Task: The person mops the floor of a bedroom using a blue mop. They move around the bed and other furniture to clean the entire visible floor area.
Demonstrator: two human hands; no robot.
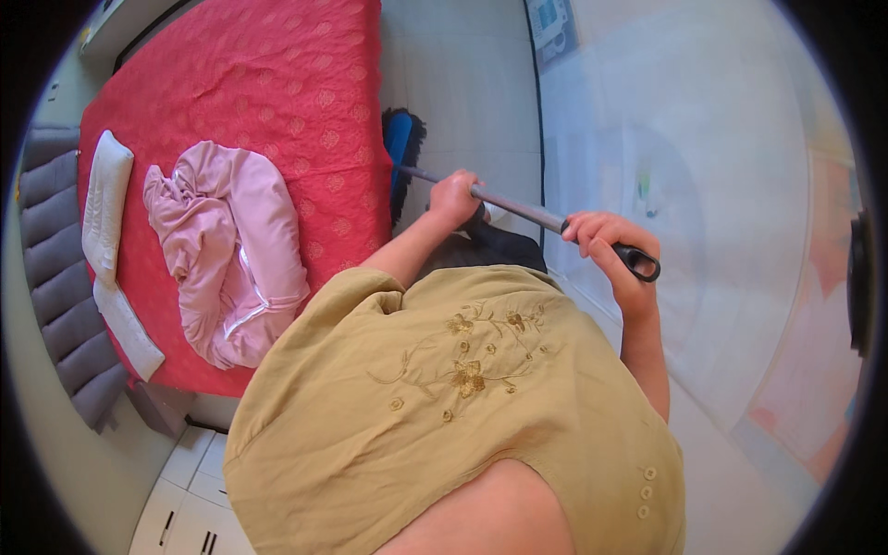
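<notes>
A long grey pole [517, 207] runs slantwise in front of me, from a blue dust mop head [399, 149] with a dark fringe at the bed's side to a black looped handle end. My left hand [454, 200] is closed around the middle of the pole. Near the top end, my right hand [614, 250] grips the black handle [639, 263], its thumb lying along it. The mop head rests by the bed's edge on the tiled floor [461, 90]; part of it is hidden under the red bedsheet's edge.
To the left stands a bed with a red patterned sheet [277, 83], a bundled pink cover [229, 250], two white pillows [107, 201] and a grey padded headboard [59, 277]. A pale glossy wall or panel [694, 173] rises at the right. White cabinets [184, 499] are at the lower left.
</notes>
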